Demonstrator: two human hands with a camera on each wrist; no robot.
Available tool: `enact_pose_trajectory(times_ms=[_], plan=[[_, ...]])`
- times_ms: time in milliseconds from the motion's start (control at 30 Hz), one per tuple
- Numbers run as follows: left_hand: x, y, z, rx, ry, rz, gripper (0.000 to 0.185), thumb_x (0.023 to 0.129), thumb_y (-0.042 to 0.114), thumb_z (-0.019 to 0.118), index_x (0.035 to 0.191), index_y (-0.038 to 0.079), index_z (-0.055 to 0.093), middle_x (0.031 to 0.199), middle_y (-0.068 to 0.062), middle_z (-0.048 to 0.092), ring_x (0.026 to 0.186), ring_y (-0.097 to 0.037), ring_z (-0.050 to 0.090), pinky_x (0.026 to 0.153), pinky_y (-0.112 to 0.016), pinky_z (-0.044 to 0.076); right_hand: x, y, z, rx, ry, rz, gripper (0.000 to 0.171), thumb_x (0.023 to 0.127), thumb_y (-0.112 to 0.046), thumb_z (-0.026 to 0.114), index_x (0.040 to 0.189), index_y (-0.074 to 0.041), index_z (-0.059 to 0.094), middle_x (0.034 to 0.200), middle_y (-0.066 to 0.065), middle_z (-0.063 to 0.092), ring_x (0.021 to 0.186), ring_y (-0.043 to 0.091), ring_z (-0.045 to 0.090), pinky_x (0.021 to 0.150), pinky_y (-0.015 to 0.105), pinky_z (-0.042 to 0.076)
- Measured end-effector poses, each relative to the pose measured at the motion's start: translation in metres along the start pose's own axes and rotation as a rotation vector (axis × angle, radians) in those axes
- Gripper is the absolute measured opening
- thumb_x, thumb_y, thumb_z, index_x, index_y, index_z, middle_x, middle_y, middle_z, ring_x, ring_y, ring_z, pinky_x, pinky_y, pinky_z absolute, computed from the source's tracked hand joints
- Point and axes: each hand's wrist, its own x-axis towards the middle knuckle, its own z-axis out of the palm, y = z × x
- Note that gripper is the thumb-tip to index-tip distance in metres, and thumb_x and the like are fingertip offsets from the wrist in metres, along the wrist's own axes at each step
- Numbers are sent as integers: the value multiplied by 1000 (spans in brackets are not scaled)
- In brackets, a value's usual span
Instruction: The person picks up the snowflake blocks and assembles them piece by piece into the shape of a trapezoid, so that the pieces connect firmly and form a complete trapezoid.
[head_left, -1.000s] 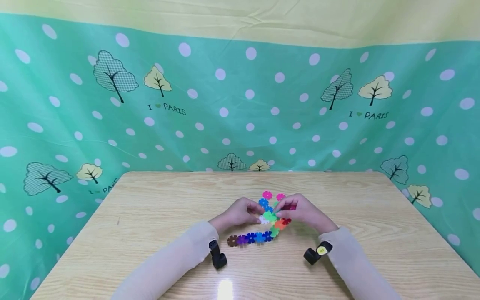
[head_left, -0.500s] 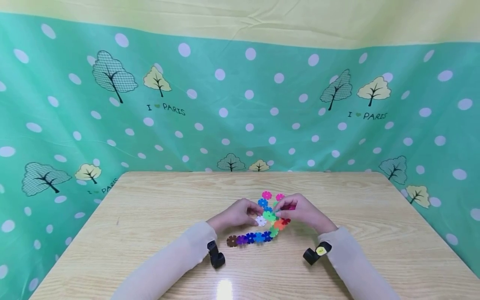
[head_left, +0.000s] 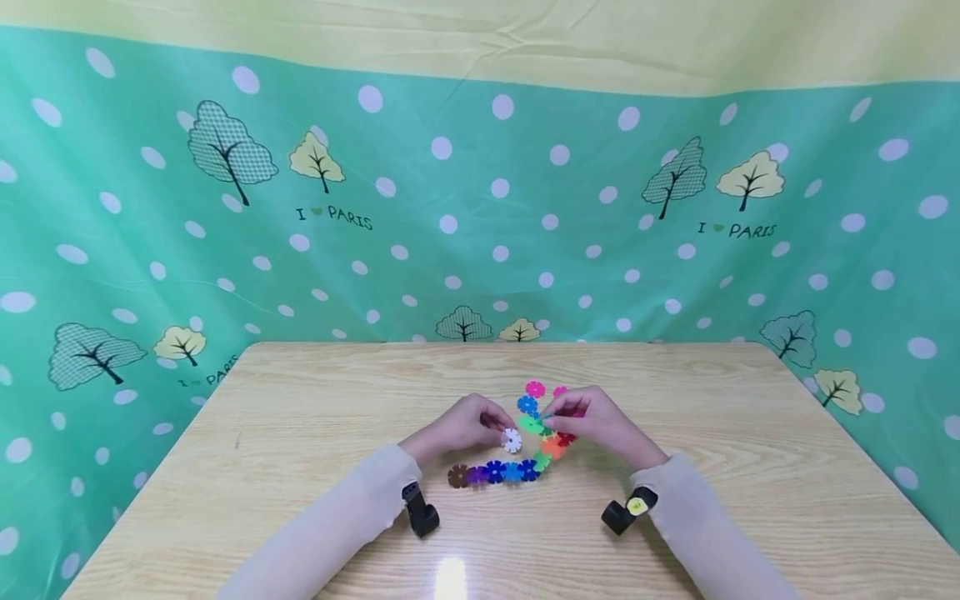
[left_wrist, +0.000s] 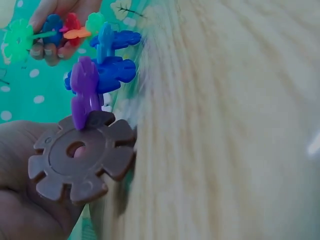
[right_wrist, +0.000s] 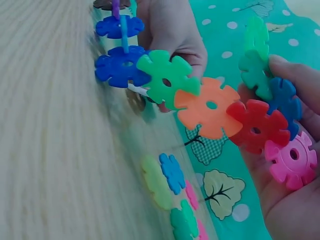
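Note:
A white flower-shaped interlocking disc [head_left: 512, 440] stands on edge between the thumb and fingers of my left hand [head_left: 468, 425], which pinches it. My right hand [head_left: 600, 421] grips one end of a linked chain of such discs, near a teal disc [right_wrist: 255, 75] and a light green disc [right_wrist: 257, 37]. Along the chain come a red disc [right_wrist: 257, 127], an orange disc [right_wrist: 207, 112], a green disc [right_wrist: 162, 75], blue ones and a purple disc [left_wrist: 85, 90]. A brown disc [left_wrist: 75, 160] ends it, partly covering my left hand in the left wrist view.
Beyond the hands several loose discs lie on the wooden table [head_left: 337, 383], among them a pink disc [head_left: 535, 389] and a blue disc [head_left: 527, 405]. A green dotted cloth [head_left: 390, 208] hangs behind the table. Each wrist wears a black camera strap.
My left hand has drawn left with the white disc, away from the light green disc, and turned the white disc more upright. The chain and right hand have shifted slightly left.

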Motion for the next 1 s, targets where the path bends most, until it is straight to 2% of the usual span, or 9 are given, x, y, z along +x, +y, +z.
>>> enact_pose_trajectory(times_ms=[167, 367, 567, 833, 1000], plan=[[-5, -4, -5, -23, 46, 7, 9, 84, 7, 69, 92, 9, 72, 81, 2, 67, 71, -11, 56, 64, -24, 49, 2, -1, 4, 39, 16, 13, 21, 85, -15, 70, 95, 3, 68, 82, 5, 68, 64, 12, 61, 59, 26, 54], [-16, -4, -12, -69, 110, 17, 6, 87, 9, 66, 92, 8, 70, 85, 1, 65, 79, -14, 58, 72, -26, 51, 1, 0, 8, 57, 39, 32, 22, 84, -17, 72, 95, 1, 68, 84, 6, 67, 65, 12, 60, 59, 25, 53], [-30, 6, -18, -158, 221, -19, 11, 88, 12, 65, 96, 5, 67, 86, -3, 66, 82, -23, 62, 72, -32, 54, 1, 0, 10, 55, 71, 35, 20, 84, -17, 71, 95, 0, 69, 82, 2, 65, 65, 13, 58, 59, 25, 52], [-42, 23, -17, -276, 349, -6, 14, 85, 8, 67, 97, 0, 67, 86, -7, 68, 86, -38, 63, 71, -30, 56, 1, -4, 12, 42, 98, 26, 19, 85, -19, 70, 95, -2, 69, 84, 6, 63, 63, 15, 58, 59, 25, 52], [-44, 30, -14, -318, 406, 21, 15, 84, 5, 68, 96, -3, 67, 86, -11, 69, 79, -33, 65, 68, -29, 56, 1, -7, 14, 30, 104, 17, 17, 86, -17, 70, 95, -3, 70, 85, 7, 63, 63, 14, 57, 57, 24, 51]])
